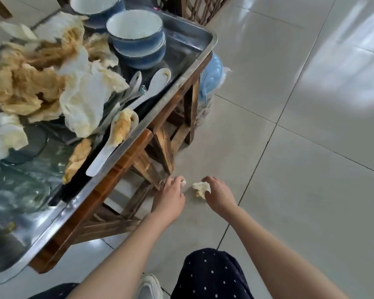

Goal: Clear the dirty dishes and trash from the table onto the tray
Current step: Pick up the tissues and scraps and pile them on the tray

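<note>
- Pale glossy floor (pixel 300 147) tiles w/ dark grout lines; both arms reach down to it.
- left hand (pixel 170 198): fingers curled round a small white paper scrap (pixel 183 182), low by the table's leg braces.
- right hand (pixel 220 196): just right of the left hand, thumb + fingers closed on a crumpled yellowish napkin wad (pixel 199 189). The wad sits betw. the two hands, at floor level; can't tell if it's lifted off the tiles.
- Wooden table (pixel 108 182): above and left of the left hand.
- Metal tray (pixel 211 41) on the table, well up from both hands, its rim overhanging the table edge.
- In the tray, far end from the hands: stacked blue bowls (pixel 136 37), white inside.
- White spoons (pixel 158 80) lie angled along the tray's near rim; one has a yellow-stained tissue in its bowl.
- Stained napkin pile (pixel 41 78) fills the tray's middle, up-left of the hands.
- Clear glasses (pixel 20 186) at the tray's left end, blurred.
- Blue plastic bin (pixel 211 76) beyond the table, above the hands.
- Below the hands: knee in dark dotted fabric (pixel 207 275), white shoe (pixel 149 288).
</note>
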A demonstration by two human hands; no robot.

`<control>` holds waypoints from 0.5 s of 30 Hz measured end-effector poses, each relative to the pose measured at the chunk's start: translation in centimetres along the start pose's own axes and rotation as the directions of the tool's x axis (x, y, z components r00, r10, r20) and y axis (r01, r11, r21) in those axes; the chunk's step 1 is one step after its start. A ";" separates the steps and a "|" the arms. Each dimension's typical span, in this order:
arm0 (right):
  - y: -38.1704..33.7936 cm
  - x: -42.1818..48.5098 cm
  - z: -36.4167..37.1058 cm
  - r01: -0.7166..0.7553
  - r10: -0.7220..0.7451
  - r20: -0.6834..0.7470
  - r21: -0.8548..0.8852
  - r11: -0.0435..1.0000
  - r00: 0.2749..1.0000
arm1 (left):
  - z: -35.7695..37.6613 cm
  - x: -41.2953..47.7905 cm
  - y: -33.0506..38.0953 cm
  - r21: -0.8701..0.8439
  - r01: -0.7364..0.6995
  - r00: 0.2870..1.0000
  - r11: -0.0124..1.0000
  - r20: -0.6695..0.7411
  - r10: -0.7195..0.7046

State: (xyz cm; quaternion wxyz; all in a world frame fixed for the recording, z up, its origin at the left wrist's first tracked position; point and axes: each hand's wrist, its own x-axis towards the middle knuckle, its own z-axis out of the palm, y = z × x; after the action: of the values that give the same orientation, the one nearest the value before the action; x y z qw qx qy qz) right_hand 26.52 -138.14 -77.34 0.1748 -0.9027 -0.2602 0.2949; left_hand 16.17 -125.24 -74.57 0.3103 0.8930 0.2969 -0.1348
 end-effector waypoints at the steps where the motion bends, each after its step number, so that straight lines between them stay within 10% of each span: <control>1: 0.5 0.7 1.0 0.007 -0.007 0.001 0.000 1.000 1.000 | 0.7 0.3 -0.8 0.007 0.007 1.000 1.000 -0.009 -0.007; 15: 5.6 5.4 10.3 0.055 -0.051 0.032 -0.136 0.989 0.998 | 7.6 2.0 -8.2 0.080 0.108 0.993 0.991 0.031 -0.110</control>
State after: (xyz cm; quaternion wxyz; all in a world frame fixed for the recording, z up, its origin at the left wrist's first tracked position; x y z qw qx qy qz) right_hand 25.91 -137.91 -90.22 0.1165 -0.9010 -0.3063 0.2843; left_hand 12.32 -123.99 -85.17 0.2725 0.8844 0.3341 -0.1788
